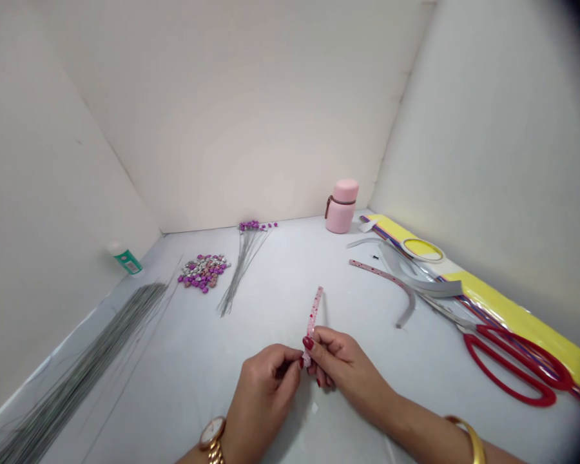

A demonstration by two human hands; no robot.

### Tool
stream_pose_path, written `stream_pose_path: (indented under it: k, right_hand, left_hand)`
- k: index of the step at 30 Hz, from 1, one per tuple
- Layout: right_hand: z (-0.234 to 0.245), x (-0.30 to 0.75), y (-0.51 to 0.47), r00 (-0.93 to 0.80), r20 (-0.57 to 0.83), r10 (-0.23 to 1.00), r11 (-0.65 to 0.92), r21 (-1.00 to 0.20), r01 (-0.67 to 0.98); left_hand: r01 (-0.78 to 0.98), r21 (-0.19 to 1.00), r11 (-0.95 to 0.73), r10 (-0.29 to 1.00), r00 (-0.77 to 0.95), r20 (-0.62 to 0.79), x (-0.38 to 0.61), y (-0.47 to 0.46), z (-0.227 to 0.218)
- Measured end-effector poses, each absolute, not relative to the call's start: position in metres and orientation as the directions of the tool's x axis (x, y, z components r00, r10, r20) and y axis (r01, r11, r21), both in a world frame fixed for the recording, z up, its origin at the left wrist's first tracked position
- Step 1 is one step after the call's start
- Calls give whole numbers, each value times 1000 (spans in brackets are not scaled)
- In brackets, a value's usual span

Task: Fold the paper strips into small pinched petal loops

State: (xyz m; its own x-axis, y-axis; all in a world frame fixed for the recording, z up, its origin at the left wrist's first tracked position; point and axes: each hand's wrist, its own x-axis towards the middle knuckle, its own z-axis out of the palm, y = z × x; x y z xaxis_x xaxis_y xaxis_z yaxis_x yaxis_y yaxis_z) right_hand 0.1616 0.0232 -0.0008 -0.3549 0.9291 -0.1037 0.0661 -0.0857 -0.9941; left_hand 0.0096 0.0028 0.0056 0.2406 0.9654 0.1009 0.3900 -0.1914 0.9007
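My left hand [265, 377] and my right hand [341, 361] meet low in the middle of the white table. Both pinch the near end of a narrow pink dotted paper strip [314, 312], which sticks up and away from the fingers. The fingers of both hands are closed on it. A watch sits on my left wrist, a gold bangle on my right.
Red-handled scissors [512, 364] lie at the right beside yellow sheets [512, 312], a tape roll [423, 249] and cut strips [391, 280]. A pink bottle [341, 206] stands at the back. Purple-silver beads [203, 270], beaded wires [244, 258] and a wire bundle [87, 367] lie left, near a green-labelled tube [125, 258].
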Motion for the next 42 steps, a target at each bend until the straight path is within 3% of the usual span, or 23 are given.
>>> stream_pose_path:
  k: [2,5,8,14,19,24,35,42]
  right_hand:
    - [-1,162,23,-315,-42,948,-6,-993,115]
    - [-1,163,24,-308,-30,951,29,-983,183]
    - [0,163,24,-317,-20,948,57,-971,231]
    - [2,163,24,-286,31,958,114,-954,276]
    - [-2,162,23,-307,-44,951,20,-979,203]
    - [-2,160,23,-337,-122,933,-80,-987,137]
    - [0,159,23,-319,-87,944,-46,-990,133]
    - [1,161,24,-285,-5,958,54,-979,198]
  left_hand:
    - [237,971,22,977,201,-71,13,6,7]
    - [10,968,252,946,208,-249,17,10,7]
    - [-90,954,285,940,219,-261,17,12,5]
    - [-100,961,259,945,231,-230,15,12,0]
    - [61,998,13,979,200,-25,13,6,1]
    - [327,903,-277,946,256,198,9,-1,3]
    - [362,916,-173,973,205,103,10,3,4]
    - [422,896,-138,975,216,49,11,4,8]
